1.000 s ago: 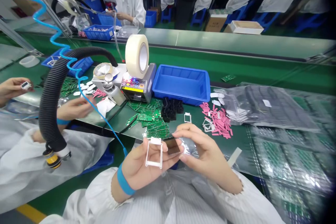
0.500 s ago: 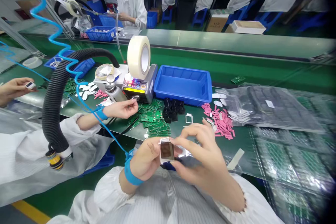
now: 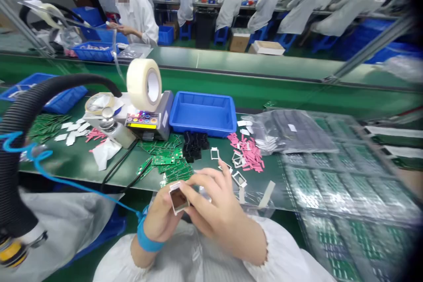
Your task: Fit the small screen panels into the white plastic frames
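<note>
My left hand (image 3: 160,213), with a blue wrist strap, grips a small dark square screen (image 3: 180,200) in a white frame by its left side. The screen is tilted and held in front of my chest. My right hand (image 3: 214,205) has its fingertips against the right and upper edges of the same framed screen. Some right fingertips are hidden behind it. Just beyond my hands lie green circuit boards (image 3: 173,165) and black parts (image 3: 194,144). Several loose white frames (image 3: 239,179) rest to the right, near a heap of pink strips (image 3: 251,154).
A blue bin (image 3: 203,114) stands behind the boards. Left of it are a tape dispenser (image 3: 148,116) with a large roll, a metal bottle (image 3: 117,130) and a black hose (image 3: 29,110). At right lie a grey plastic bag (image 3: 287,128) and trays of boards (image 3: 330,185). Across the bench a co-worker (image 3: 135,13) works.
My view has turned right, so the bench things sit further left. The framed screen has tilted, and my right fingers lie closer over its edge. The neighbour's hands at left are out of view.
</note>
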Tool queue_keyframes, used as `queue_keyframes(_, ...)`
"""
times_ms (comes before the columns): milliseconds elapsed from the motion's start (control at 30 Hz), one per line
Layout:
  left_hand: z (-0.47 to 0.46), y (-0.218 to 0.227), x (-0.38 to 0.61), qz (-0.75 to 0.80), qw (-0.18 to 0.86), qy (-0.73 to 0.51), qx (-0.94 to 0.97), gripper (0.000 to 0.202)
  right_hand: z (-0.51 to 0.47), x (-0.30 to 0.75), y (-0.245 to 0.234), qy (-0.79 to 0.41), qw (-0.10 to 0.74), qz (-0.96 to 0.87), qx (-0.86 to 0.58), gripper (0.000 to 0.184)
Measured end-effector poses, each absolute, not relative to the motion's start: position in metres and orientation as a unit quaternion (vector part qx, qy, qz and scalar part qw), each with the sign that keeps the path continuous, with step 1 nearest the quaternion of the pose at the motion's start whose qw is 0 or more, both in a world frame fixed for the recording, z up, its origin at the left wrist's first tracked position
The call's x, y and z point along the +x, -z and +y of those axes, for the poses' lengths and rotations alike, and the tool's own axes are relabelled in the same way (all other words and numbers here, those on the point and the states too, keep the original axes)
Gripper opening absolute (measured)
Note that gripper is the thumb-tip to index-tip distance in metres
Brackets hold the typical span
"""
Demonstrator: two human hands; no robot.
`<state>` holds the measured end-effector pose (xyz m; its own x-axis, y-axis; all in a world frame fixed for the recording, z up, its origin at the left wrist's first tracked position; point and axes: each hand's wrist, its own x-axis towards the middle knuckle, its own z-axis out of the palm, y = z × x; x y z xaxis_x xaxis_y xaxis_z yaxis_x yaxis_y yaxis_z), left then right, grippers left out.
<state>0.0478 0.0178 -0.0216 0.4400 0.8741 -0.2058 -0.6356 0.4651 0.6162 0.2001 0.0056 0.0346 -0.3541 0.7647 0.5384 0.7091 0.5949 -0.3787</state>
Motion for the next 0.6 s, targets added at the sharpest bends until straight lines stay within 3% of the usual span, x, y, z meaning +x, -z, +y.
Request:
queue_keyframes(167, 0.017, 0.028, 0.052, 0.262, 0.841, -0.427, 0.204, 0.035, 0.004, 0.205, -0.026, -0.054, 0.323, -0.824, -0.463, 0.019)
queue_keyframes(233, 0.019, 0.030, 0.053, 0.272, 0.841, -0.428, 0.187, 0.036, 0.001, 0.205, -0.025, -0.057, 0.287, -0.834, -0.467, 0.025)
queue_keyframes(367, 0.023, 0.037, 0.054, 0.288, 0.838, -0.444, 0.130, 0.035, 0.005, 0.216, -0.024, -0.069, 0.180, -0.885, -0.423, 0.075)
queue_keyframes(400, 0.024, 0.038, 0.053, 0.281, 0.843, -0.442, 0.120, 0.034, 0.011, 0.226, -0.023, -0.076, 0.165, -0.879, -0.440, 0.078)
queue_keyframes(500, 0.026, 0.038, 0.052, 0.256, 0.861, -0.427, 0.107, 0.034, 0.048, 0.273, -0.015, -0.071, 0.137, -0.748, -0.646, 0.042)
queue_keyframes(600, 0.025, 0.036, 0.050, 0.240, 0.869, -0.420, 0.106, 0.034, 0.099, 0.330, 0.004, -0.040, 0.109, -0.649, -0.752, 0.034)
